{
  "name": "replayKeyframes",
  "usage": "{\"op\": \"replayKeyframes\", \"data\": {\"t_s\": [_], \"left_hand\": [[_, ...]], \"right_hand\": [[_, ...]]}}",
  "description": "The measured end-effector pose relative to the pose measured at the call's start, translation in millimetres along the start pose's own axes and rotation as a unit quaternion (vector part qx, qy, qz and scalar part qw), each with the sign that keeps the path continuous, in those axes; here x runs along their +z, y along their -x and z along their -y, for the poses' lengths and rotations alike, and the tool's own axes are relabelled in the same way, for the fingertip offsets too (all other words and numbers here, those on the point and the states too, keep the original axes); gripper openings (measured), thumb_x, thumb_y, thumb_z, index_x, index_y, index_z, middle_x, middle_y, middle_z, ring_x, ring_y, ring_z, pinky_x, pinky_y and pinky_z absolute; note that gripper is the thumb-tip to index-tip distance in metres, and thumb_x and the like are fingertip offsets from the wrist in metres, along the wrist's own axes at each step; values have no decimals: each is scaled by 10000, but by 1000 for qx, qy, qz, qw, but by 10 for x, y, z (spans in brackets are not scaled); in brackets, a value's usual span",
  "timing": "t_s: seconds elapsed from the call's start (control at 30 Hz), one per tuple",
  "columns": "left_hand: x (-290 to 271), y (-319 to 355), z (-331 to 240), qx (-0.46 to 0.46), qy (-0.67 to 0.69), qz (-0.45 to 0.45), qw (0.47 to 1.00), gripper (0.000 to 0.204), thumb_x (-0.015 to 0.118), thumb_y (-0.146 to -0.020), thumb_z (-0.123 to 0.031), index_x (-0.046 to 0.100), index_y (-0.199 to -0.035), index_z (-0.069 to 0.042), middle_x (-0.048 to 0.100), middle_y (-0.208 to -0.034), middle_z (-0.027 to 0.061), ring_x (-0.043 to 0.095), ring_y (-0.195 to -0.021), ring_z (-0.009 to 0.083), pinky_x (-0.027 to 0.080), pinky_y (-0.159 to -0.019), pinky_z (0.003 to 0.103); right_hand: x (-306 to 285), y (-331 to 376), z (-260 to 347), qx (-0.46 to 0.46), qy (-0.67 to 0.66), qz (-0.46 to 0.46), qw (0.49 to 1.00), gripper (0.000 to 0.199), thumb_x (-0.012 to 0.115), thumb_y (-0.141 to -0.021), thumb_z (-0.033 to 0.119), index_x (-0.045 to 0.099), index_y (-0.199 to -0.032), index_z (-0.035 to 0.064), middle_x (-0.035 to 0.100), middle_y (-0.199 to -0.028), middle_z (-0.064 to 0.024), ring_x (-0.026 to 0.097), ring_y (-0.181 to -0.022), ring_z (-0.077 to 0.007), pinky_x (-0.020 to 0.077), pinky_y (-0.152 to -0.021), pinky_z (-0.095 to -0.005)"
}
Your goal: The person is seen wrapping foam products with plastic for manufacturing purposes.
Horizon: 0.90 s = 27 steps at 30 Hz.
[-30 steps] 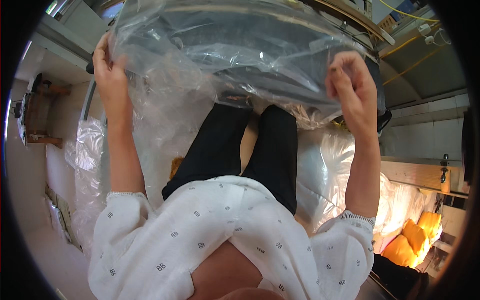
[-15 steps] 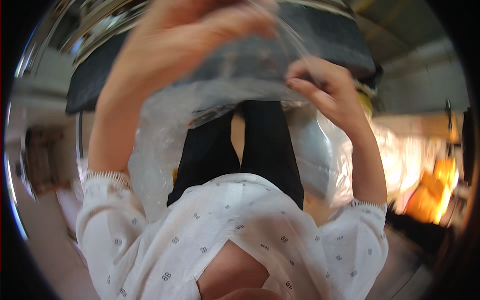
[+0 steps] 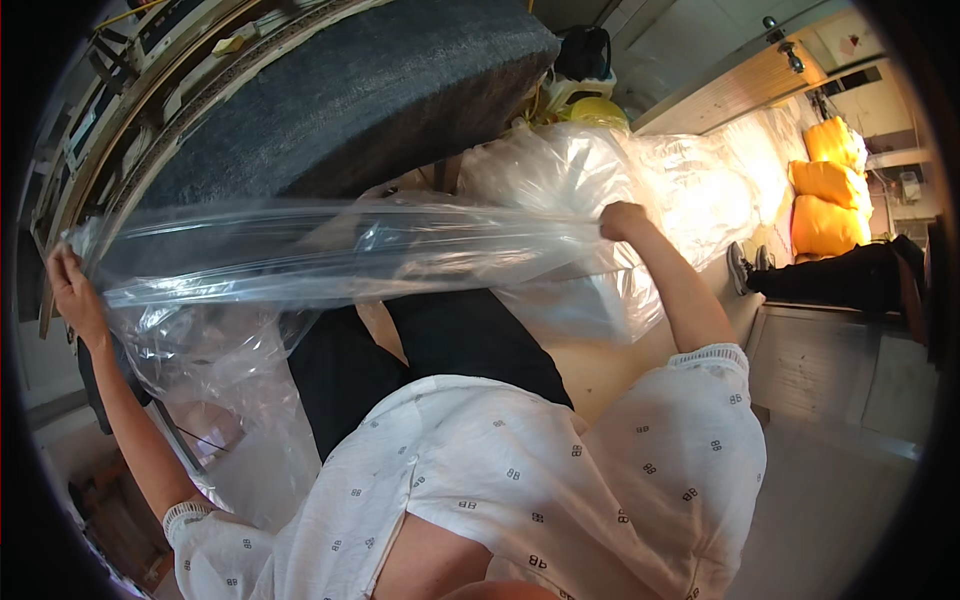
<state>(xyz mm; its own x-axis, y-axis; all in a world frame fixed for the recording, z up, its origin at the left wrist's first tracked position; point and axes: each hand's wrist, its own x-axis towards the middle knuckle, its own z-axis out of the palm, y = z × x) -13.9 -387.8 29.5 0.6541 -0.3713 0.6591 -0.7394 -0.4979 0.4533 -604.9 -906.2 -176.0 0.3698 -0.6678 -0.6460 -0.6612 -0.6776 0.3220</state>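
A long sheet of clear plastic film (image 3: 400, 245) is stretched taut across in front of me, above my lap. At the far left my left hand (image 3: 75, 290) grips one bunched end of it, arm reaching out wide. The other end is gathered in my right hand (image 3: 622, 222), whose fingers are closed in a fist. Lengthwise creases run along the film between the hands. More loose clear plastic (image 3: 200, 360) hangs below the left end, beside my left leg.
A dark grey padded table (image 3: 330, 110) stands ahead. Bundles of clear plastic (image 3: 545, 180) are piled right of it, near a yellow round object (image 3: 597, 112). Stacked yellow bundles (image 3: 830, 190) lie farther right. Another person's dark-trousered leg (image 3: 840, 290) reaches in from the right edge.
My hands have moved far apart, the left going out to the left and down, pulling the film tight between them. My view has turned, bringing more of the right side in.
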Motion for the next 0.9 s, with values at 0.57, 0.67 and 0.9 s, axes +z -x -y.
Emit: {"op": "replayKeyframes", "data": {"t_s": [0.57, 0.67, 0.9], "left_hand": [[-1600, 1427, 2502, -262, -450, 68, 851, 393, 324, -948, -346, 513, -1069, -24, 568, -1049, 248, 519, -982, 441, 409, -781, 502], [-2015, 1485, 2938, -286, -485, 92, 822, 395, 317, -946, -335, 516, -1057, -13, 570, -1048, 255, 519, -991, 443, 412, -792, 504], [-2349, 1251, 3951, -335, -517, 81, 784, 419, 312, -933, -326, 538, -1060, 3, 570, -1047, 272, 525, -1006, 439, 423, -816, 483]], "right_hand": [[-3402, 18, 883, -144, -389, -661, 626, 340, 512, -879, 341, 507, -854, 2, 598, -871, -159, 573, -849, -325, 426, -735, -398], [-3009, -418, 1042, -210, -328, -536, 749, 410, 491, -885, 386, 539, -1042, 10, 553, -1145, -186, 503, -1083, -353, 397, -883, -396], [-3023, -709, 938, -275, -240, -495, 788, 505, 458, -881, 474, 494, -1274, 159, 405, -1359, -166, 345, -1274, -329, 285, -1039, -388]]}}
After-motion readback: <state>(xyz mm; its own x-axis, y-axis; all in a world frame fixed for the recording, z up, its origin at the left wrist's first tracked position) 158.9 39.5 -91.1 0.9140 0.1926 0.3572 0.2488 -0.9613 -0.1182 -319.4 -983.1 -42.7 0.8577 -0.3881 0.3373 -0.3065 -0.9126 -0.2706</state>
